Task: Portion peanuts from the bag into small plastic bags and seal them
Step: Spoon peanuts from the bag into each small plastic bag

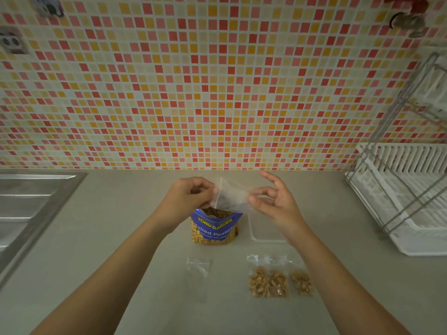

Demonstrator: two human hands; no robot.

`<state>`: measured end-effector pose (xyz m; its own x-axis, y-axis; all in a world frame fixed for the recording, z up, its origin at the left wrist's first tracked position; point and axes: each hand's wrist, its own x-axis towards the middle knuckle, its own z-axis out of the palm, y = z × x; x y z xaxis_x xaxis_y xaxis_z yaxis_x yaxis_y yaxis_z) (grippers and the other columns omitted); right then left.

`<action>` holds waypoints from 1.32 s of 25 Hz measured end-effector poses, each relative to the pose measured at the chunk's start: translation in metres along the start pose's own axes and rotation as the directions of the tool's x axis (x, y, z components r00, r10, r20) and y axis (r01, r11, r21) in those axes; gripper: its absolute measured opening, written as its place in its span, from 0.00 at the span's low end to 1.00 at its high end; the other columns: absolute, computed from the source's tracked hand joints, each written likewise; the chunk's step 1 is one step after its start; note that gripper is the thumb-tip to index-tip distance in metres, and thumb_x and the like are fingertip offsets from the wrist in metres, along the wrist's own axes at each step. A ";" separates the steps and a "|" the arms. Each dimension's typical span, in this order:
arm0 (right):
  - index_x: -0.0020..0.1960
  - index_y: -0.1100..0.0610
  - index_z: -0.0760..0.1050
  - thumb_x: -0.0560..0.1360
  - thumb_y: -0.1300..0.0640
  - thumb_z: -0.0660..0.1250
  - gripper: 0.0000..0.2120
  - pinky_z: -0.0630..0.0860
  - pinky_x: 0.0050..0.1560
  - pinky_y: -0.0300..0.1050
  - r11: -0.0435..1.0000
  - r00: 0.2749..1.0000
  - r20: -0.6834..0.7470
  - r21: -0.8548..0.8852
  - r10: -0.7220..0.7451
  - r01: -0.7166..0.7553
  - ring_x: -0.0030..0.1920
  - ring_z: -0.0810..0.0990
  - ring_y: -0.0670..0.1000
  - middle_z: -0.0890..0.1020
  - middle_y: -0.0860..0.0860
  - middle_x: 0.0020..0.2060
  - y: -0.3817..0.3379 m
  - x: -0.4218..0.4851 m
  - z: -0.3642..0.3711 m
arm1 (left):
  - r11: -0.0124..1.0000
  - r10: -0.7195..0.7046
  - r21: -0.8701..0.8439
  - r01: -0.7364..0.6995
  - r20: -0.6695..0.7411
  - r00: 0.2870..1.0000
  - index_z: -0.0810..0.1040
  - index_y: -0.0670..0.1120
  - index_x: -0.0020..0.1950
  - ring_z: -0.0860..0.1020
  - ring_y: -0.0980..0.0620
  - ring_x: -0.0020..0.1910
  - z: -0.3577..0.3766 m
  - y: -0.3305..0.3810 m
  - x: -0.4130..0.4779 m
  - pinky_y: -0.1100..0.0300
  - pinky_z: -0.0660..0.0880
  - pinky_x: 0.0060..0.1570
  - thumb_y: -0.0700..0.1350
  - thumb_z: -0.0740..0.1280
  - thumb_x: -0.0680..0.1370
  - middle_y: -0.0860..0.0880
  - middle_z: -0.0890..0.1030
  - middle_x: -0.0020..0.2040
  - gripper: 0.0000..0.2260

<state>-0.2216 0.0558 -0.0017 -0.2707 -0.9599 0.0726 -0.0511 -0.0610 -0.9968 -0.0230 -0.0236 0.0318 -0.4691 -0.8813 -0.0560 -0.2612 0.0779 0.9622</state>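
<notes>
**A 4th small bag in both hands, 3 already filled**

The left hand [191, 197] pinches the left edge of an empty small plastic bag [233, 197] with its fingers curled. The right hand [273, 201] pinches the bag's right side between thumb and forefinger, its other fingers spread. The bag hangs just above the open mouth of the peanut bag [214, 228], which stands upright on the bench [121, 238]. 3 filled bags [278, 282] lie side by side nearer the front of the bench, to the right; whether their tops are sealed is too small to tell. 1 spare empty bag [197, 265] lies flat to their left. I judge the job past halfway: the held bag still needs opening, filling and sealing, and the spare one comes after it.
</notes>
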 end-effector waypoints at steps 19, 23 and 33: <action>0.66 0.52 0.69 0.60 0.29 0.66 0.41 0.61 0.65 0.43 0.421 0.887 0.271 -0.803 -0.373 0.422 0.61 0.71 0.48 0.75 0.47 0.60 -0.003 0.003 0.034 | 0.994 -0.026 0.104 0.020 0.060 0.998 0.83 0.44 0.43 0.80 0.49 0.36 -0.003 0.007 0.005 0.63 0.78 0.39 0.39 0.67 0.74 0.40 0.83 0.38 0.05; 0.61 0.49 0.73 0.60 0.28 0.64 0.37 0.63 0.65 0.58 0.363 0.870 0.192 -0.852 -0.455 0.378 0.57 0.74 0.49 0.79 0.45 0.54 0.000 0.005 0.039 | 0.993 -0.027 0.121 0.016 0.090 0.996 0.83 0.44 0.43 0.82 0.51 0.37 -0.005 0.006 0.005 0.67 0.78 0.38 0.41 0.68 0.74 0.42 0.84 0.39 0.04; 0.64 0.48 0.71 0.62 0.36 0.70 0.33 0.73 0.57 0.45 0.710 0.940 0.128 -0.626 -0.315 0.323 0.52 0.77 0.41 0.77 0.34 0.47 -0.003 0.006 0.037 | 0.959 0.176 0.220 -0.180 0.038 0.984 0.72 0.52 0.49 0.80 0.56 0.35 0.000 -0.003 0.006 0.68 0.74 0.36 0.41 0.70 0.72 0.50 0.83 0.37 0.10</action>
<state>-0.1881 0.0398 0.0007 -0.1153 -0.9186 0.3780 -0.7257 -0.1820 -0.6635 -0.0254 -0.0291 0.0281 -0.5395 -0.8355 0.1041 -0.3517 0.3360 0.8737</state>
